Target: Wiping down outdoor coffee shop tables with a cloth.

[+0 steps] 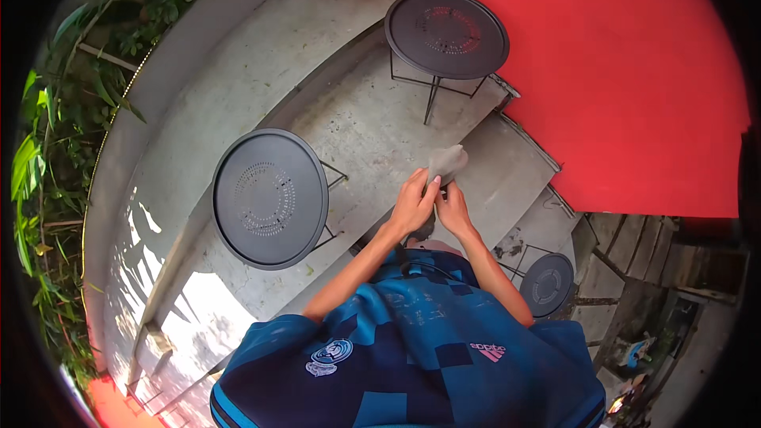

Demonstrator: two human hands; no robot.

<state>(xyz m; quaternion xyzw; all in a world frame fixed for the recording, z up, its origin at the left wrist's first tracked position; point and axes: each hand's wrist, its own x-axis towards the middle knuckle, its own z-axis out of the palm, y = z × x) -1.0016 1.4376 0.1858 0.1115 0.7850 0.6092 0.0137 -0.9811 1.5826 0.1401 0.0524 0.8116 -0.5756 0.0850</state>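
A small grey piece of cloth (pixel 447 163) is pinched between my two hands, in front of my body. My left hand (pixel 413 203) grips its near edge, with the thumb extended towards the right hand. Close beside it, my right hand (pixel 453 209) has its fingers curled on the same edge. The cloth stands up past the fingertips, over a concrete step. Part of it is hidden behind the fingers. To the left is a round dark metal tray table (pixel 267 199) with a perforated ring pattern. A similar tray table (pixel 447 32) stands farther ahead.
Curved concrete steps (pixel 368 119) descend to the right, with drop-offs at their edges. A red wall (pixel 582 71) rises at the upper right. One more small round table (pixel 547 285) is lower right. Plants (pixel 41 190) line the low curved wall (pixel 160 89) at left.
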